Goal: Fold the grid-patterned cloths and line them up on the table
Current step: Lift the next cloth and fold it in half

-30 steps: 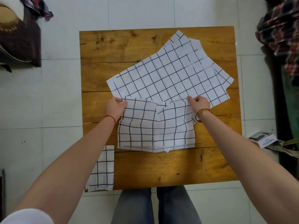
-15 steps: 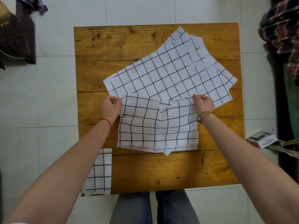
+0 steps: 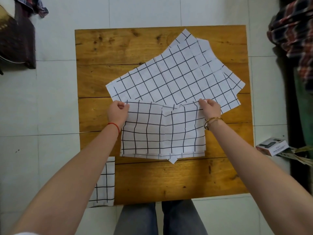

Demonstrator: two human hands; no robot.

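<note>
Both hands pinch the far corners of a white black-gridded cloth (image 3: 162, 133), half folded: my left hand (image 3: 118, 112) curls on the far-left corner, my right hand (image 3: 210, 108) on the far-right corner, thumbs and fingers closed on fabric. Cloth lies mid wooden plank table (image 3: 169, 180), near edge flat, far edge slightly lifted and overlapping a stack of unfolded white gridded cloths (image 3: 176, 75) spread askew toward the far right. One folded gridded cloth (image 3: 105, 182) sits at the near-left table corner, partly under my left forearm. Small grey box (image 3: 271, 146) on the floor, right.
</note>
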